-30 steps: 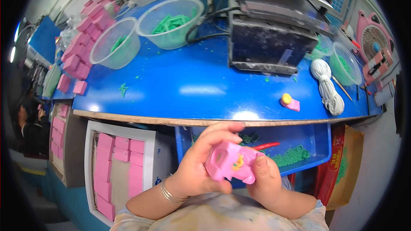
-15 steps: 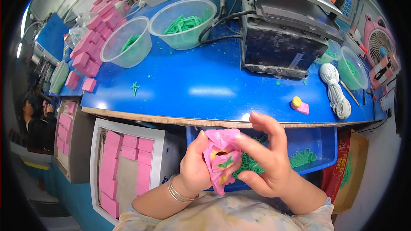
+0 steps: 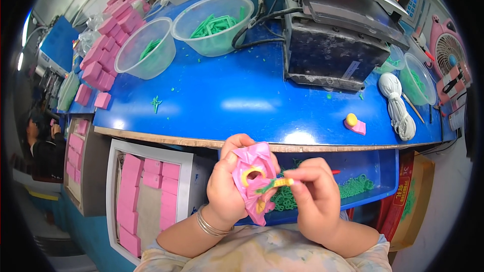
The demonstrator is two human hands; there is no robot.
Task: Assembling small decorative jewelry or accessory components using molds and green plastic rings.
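Far left, stacks of pink boxes [image 3: 103,53] line the blue table's [image 3: 227,106] edge, with more pink boxes [image 3: 146,191] filed upright in the white crate [image 3: 117,181] below. Two clear bowls [image 3: 146,48] of green clips sit further in.

The left hand [image 3: 229,184] is closed around a pink plastic piece [image 3: 254,171] with a yellow ring at its centre, held below the table's near edge over the blue bin [image 3: 373,176] of green parts. The right hand [image 3: 315,196] is narrowed to a pinch on a small green-and-yellow clip [image 3: 275,184], whose tip meets the pink piece just under the ring.

Judgement: the fitting will go best if the left grip holds the pink piece steady, its face toward the eye, and the clip enters square (a slanted push could bend it).

Rightward: a grey machine [image 3: 338,50] with a small pale slanted label on its front; a pink-and-yellow piece [image 3: 355,123] loose on the table; a coil of white cord [image 3: 398,106]; a pink desk fan [image 3: 448,53]; a red and tan carton [image 3: 421,196] near the floor.
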